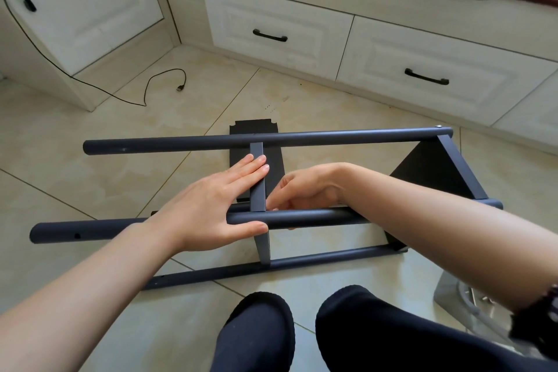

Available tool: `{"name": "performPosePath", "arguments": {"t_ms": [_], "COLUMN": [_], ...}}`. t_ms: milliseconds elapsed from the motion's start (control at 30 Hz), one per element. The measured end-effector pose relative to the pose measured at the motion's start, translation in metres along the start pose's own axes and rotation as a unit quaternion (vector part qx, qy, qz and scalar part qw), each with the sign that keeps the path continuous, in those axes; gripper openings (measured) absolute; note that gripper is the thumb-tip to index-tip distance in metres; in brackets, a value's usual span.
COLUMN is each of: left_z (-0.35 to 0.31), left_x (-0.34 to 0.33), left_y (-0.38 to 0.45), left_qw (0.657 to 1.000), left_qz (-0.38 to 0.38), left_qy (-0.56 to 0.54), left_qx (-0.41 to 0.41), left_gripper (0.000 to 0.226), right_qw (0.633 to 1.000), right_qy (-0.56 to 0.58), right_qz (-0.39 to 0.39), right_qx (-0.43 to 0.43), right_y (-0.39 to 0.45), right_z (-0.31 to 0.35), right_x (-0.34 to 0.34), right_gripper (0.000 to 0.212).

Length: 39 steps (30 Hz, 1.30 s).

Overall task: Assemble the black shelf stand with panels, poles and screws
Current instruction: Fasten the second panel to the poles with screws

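shelf stand (pixel 302 142) on its side on tiled floor (pixel 90 175), near drawer fronts (pixel 422 75). my left hand (pixel 211 208) spread flat, fingers straight across middle panel (pixel 257 178), thumb under near pole (pixel 302 217). my right hand (pixel 305 190) curled, fingertips pinched at panel-pole joint; what they pinch, can't tell. loose panel (pixel 256 127) flat on floor beyond far pole.

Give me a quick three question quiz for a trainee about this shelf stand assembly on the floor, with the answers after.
1. True or false: the dark grey round metal poles lie horizontally.
2. Which hand presses flat on the middle black shelf panel: A left, B right?
3. Fill in: the loose black flat panel lies on the beige ____ floor.

Key: 1 true. 2 A, the left hand; the right hand has curled fingers beside the panel. 3 tiled.
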State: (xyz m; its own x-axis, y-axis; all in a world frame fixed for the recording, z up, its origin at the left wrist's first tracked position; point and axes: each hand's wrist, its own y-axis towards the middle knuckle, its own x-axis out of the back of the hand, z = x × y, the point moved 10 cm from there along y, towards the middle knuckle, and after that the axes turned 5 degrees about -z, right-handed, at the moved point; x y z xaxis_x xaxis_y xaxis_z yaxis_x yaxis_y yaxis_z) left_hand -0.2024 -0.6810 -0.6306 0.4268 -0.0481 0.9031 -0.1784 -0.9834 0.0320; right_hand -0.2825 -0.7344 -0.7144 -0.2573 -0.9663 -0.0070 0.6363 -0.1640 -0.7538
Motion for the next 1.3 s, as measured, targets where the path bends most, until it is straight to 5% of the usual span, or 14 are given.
{"name": "performPosePath", "arguments": {"t_ms": [1300], "left_z": [0.0003], "left_x": [-0.0003], "left_y": [0.0002], "left_qw": [1.000], "left_qz": [0.002], "left_qy": [-0.002], "left_qx": [0.002], "left_gripper": [0.097], "right_qw": [0.999], "right_qy": [0.025], "right_qz": [0.028], "right_qx": [-0.004], "right_y": [0.0061], "right_z": [-0.0030], "right_x": [-0.0018], "right_gripper": [0.020]}}
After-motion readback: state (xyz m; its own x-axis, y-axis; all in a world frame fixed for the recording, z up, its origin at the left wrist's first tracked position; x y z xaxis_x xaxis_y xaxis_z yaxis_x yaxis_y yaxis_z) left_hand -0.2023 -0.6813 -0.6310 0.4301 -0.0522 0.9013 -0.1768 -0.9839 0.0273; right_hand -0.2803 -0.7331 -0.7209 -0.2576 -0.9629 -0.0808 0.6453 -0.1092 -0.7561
